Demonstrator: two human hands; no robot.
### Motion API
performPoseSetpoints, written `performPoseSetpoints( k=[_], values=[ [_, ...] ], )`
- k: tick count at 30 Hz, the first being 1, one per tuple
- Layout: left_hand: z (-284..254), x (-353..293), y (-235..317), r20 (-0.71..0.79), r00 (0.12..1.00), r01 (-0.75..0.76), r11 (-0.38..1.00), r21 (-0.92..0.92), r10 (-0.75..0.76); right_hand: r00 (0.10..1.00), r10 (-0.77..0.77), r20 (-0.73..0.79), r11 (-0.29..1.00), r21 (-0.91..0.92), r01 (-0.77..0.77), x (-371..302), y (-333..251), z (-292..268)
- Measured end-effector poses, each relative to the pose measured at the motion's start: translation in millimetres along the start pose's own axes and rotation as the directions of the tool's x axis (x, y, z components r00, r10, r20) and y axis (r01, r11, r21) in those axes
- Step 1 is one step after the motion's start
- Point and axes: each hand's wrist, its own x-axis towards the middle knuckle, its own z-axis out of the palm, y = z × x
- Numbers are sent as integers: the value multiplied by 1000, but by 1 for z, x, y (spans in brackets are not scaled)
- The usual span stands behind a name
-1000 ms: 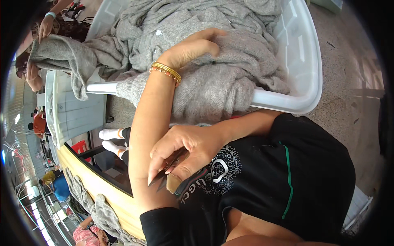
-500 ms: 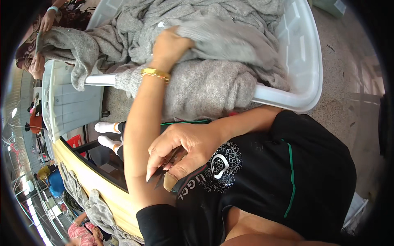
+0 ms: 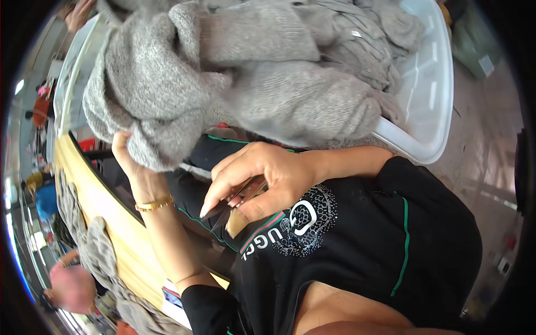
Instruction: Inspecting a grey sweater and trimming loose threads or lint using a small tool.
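My left hand (image 3: 129, 158) holds up a fold of grey knit (image 3: 156, 84) beside a translucent white tub (image 3: 410, 146); one fingertip shows at the fold's edge and the rest are buried, so the grip looks closed, though its exact pinch I cannot tell. Nearer my body, my right hand (image 3: 279, 173) curls in front of my black shirt (image 3: 357, 240) around small dark snips (image 3: 220, 210), its thumb capped with a tan cover (image 3: 235, 224), the points apart from the cloth. The knit spreads from my left hand across to the tub, where more grey fabric lies heaped and a small white tag (image 3: 356, 34) shows; where one piece ends and the next begins, I cannot tell. By its fuzzy, slumping look I judge it soft and limp, light in a single layer but dragging when bunched, unlikely to slip yet quick to stretch, or to snag on the snips or my gold bangle (image 3: 154, 205). A gathered fold or doubled edge looks the safest hold, several fingers spread under the weight rather than pinching single stitches. A co-worker's hand (image 3: 76, 18) shows at upper left.
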Motion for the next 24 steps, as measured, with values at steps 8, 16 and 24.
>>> performPoseSetpoints(
  k=[8,16,24],
  values=[
    [-119,-138,62,-81,988,-139,987,-87,132,999,40,-17,996,-80,-42,28,-7,13],
    [-225,-264,62,-400,865,-346,938,-37,303,995,38,-89,998,-56,-43,46,10,17],
    [-290,-369,48,-632,670,-484,875,25,389,998,-34,-48,999,-11,34,62,39,12]
  ],
)
